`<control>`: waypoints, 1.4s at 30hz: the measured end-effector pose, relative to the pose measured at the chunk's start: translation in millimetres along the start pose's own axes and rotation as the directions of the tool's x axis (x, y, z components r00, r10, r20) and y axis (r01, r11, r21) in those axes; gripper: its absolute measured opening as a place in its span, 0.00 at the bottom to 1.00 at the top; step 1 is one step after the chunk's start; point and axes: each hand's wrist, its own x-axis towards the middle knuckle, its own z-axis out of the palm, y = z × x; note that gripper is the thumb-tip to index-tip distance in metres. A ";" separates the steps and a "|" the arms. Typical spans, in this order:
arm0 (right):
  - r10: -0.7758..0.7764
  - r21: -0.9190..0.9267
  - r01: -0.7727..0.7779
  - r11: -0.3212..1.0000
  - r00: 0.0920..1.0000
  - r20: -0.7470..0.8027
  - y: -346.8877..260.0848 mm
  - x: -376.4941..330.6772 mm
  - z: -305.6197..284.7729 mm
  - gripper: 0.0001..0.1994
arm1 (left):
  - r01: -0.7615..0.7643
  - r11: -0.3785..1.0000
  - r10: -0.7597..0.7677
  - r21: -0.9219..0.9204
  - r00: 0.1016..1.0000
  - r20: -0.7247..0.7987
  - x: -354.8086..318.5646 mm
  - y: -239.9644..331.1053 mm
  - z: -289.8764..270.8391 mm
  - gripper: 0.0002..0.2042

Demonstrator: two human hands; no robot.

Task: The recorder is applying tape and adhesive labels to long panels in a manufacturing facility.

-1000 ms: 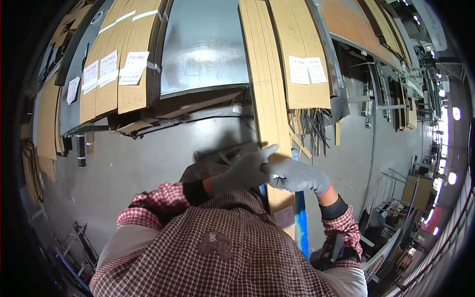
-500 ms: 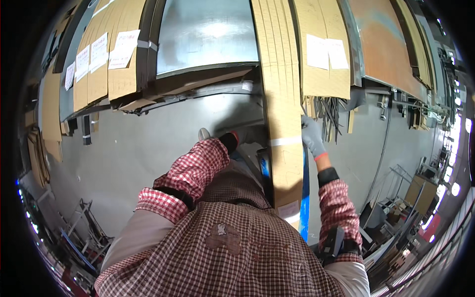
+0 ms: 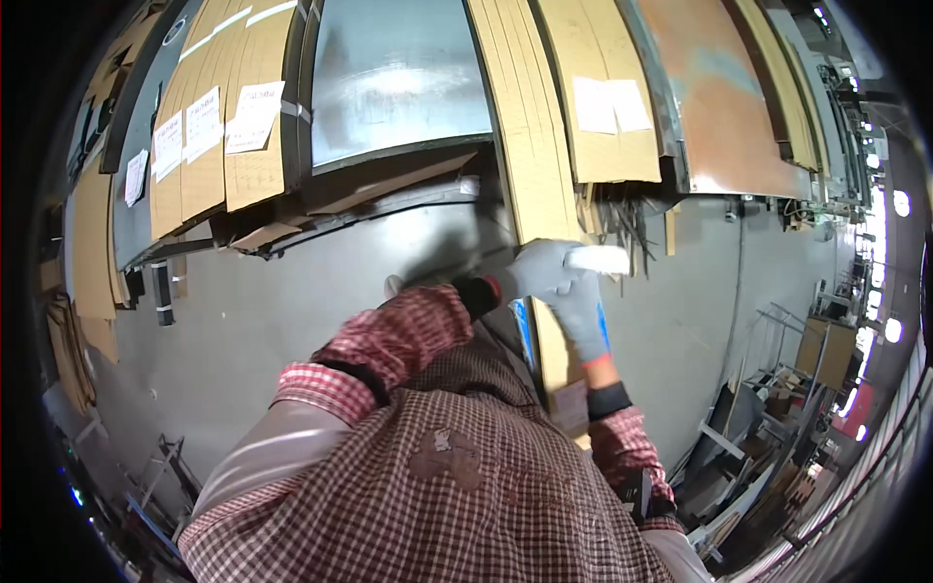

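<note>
One view, head camera; right hand [image 3: 564, 282], gloved, was curled around a tall cardboard strip [image 3: 530, 126], its long axis running near to far; left hand [image 3: 393, 286] lay left of it, mostly hidden, closure indeterminate; right hand was nearer.

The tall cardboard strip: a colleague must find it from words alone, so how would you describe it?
Start at the grey metal sheet leaning at the top. Just right of it stands the tall cardboard strip, running down past the gloved right hand. Unlike the cardboard panels beside it, it carries no white paper labels.
</note>
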 end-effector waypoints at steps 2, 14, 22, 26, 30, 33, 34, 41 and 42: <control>0.214 0.686 -0.155 0.711 0.977 -0.001 -26.1 -4.9 -43.4 0.26 | 0.121 0.991 -0.119 0.065 0.992 -0.029 5.2 7.9 3.2 0.12; 0.202 -0.646 0.584 0.491 0.645 0.737 23.0 120.1 -84.3 0.12 | 0.020 0.822 0.099 0.570 0.979 -0.178 -3.8 -15.8 44.9 0.31; 0.218 -0.766 0.153 0.625 0.907 0.360 102.1 135.0 -91.5 0.14 | 0.029 0.889 0.152 0.457 0.923 -0.353 5.2 -31.8 -30.4 0.17; 0.049 -0.649 0.226 0.726 0.925 0.376 33.4 108.1 -46.4 0.12 | 0.201 0.813 0.069 0.547 0.899 -0.433 -24.8 -49.8 13.0 0.21; 0.450 -0.617 0.272 0.738 0.483 0.751 4.2 66.1 -105.3 0.14 | 0.147 0.852 0.079 0.503 0.913 -0.401 -88.7 -11.9 66.3 0.44; 0.000 -0.258 0.188 0.948 0.808 0.589 -57.3 51.6 -122.0 0.15 | 0.275 0.950 -0.303 -0.151 0.927 -0.221 -90.7 20.3 12.0 0.46; -0.196 -0.045 0.290 0.956 0.744 0.639 -66.5 34.7 -108.8 0.14 | 0.207 0.961 -0.239 -0.185 0.956 -0.171 -98.3 35.2 5.0 0.45; -0.395 0.201 0.378 0.904 0.555 0.732 -72.5 6.3 -64.6 0.18 | 0.187 0.843 -0.254 -0.504 0.965 -0.067 -127.9 37.1 -10.8 0.35; -0.437 0.204 0.432 0.879 0.555 0.708 -53.8 21.0 -82.4 0.17 | 0.230 0.893 -0.306 -0.388 0.941 -0.147 -130.1 29.5 -12.5 0.34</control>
